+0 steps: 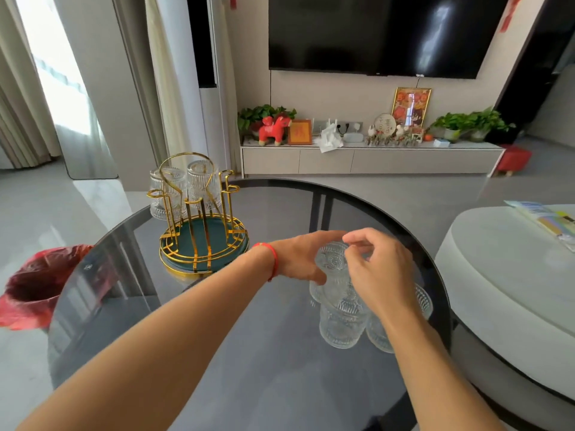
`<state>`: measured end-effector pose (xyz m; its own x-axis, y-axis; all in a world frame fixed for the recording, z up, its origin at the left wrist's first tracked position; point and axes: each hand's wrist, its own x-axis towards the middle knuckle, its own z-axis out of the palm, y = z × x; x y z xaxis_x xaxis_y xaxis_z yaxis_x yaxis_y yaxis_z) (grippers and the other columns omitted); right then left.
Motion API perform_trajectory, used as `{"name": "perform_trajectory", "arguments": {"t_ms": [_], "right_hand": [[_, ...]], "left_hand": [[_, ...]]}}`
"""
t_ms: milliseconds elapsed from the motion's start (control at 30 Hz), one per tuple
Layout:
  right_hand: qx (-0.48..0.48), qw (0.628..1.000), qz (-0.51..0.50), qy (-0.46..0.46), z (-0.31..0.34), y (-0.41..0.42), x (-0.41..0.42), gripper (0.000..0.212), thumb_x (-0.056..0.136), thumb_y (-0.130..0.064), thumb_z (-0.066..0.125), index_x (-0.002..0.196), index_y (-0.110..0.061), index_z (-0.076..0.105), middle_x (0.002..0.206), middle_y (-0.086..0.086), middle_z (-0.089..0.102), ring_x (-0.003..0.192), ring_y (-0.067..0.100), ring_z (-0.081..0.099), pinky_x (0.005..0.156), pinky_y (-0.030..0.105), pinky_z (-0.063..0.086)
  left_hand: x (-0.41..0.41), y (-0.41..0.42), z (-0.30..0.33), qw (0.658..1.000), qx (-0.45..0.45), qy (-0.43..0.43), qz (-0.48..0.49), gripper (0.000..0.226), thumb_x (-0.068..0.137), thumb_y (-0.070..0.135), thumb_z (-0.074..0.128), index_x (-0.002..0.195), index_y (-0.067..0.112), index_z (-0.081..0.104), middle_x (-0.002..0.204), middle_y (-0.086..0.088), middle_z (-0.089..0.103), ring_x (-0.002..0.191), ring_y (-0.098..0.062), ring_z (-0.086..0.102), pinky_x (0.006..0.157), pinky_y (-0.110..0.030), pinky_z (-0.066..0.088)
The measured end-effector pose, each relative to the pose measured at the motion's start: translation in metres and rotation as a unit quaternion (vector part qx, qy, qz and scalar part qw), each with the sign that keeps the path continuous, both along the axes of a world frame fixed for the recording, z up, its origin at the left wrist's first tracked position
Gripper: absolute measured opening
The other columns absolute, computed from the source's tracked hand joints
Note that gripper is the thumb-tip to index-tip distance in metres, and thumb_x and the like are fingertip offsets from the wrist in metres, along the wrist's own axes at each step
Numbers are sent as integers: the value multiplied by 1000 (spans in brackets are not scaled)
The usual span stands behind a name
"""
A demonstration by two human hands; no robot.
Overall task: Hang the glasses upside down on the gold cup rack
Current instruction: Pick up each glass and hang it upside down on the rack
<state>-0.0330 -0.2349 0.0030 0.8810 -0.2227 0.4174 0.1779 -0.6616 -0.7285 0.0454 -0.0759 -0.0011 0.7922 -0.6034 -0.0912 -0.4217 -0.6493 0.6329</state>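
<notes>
Both hands, left (298, 259) and right (379, 275), close their grip on one glass (334, 269) over others near the surface's (217, 337) right edge, rack (199, 231) at far left.

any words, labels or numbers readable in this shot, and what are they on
No text here can be read for certain.
Small orange frame on the TV cabinet: one large character, too blurred to read.
Gold picture frame: red characters along the top, too blurred.
Round plate beside it: dark characters, too small.
Papers on the grey seat at right: print too small.
TV, glasses and gold cup rack: no visible text.
</notes>
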Motion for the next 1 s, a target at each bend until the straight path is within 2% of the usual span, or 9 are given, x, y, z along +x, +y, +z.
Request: {"name": "perform_trajectory", "arguments": {"t_ms": [167,400,500,600,700,767,833,900,1000], "right_hand": [[16,1000,-12,4,0,1,3,17,91,-11,64,99,-19,77,104,0,79,96,20,70,82,33,54],[50,999,21,3,1,5,-1,20,90,-9,62,96,-20,78,98,-7,77,95,15,70,80,23,50],[54,995,86,-23,3,20,-10,22,91,-9,63,98,-23,78,103,-14,77,98,5,70,81,10,48],[42,974,203,-91,-2,54,-24,25,93,-10,61,109,-22,76,119,-16,73,110,6,69,96,17,52],[48,973,224,-13,-17,91,-21,40,101,-29,54,141,-25,59,149,-10,56,137,9,55,115,32,44],[132,965,195,113,-20,107,-14,51,107,-40,48,156,-29,41,162,-6,44,145,15,47,119,44,41],[311,906,214,193,-21,120,-5,48,109,-42,44,155,-29,42,156,1,53,135,25,59,104,50,54],[413,858,232,199,-23,128,4,43,110,-38,43,150,-23,48,144,8,63,122,34,69,86,47,61],[438,857,221,155,-27,130,15,39,111,-34,44,145,-20,54,140,11,67,124,28,68,86,41,60]], "left_hand": [[14,-3,4,996,63,-66,-8,92,77,18,86,152,33,37,150,0,48,134,-22,47,102,-29,37],[-11,54,-2,974,-20,-149,170,85,62,48,91,137,25,57,117,4,51,104,-18,56,87,-28,53],[-38,92,-7,941,-154,-133,270,78,58,56,88,125,26,62,116,4,55,101,-11,61,80,-25,57],[-63,114,-11,868,-369,-19,332,70,59,41,91,121,22,65,111,-7,59,85,-11,69,66,-36,64],[-78,122,-12,800,-485,28,351,62,68,28,88,124,15,65,96,-12,51,80,-13,68,62,-37,63],[-81,122,-12,784,-514,37,346,62,70,27,86,126,13,63,97,-12,51,82,-12,67,64,-38,63],[-81,126,-13,779,-531,52,329,64,71,28,85,129,11,62,100,-14,53,85,-15,68,68,-43,64],[-80,131,-17,789,-523,51,317,67,71,33,86,130,13,62,99,-11,54,84,-12,69,73,-47,64],[-75,141,-25,836,-447,12,317,67,75,62,74,130,26,64,106,2,65,97,-13,71,78,-39,64]]}}
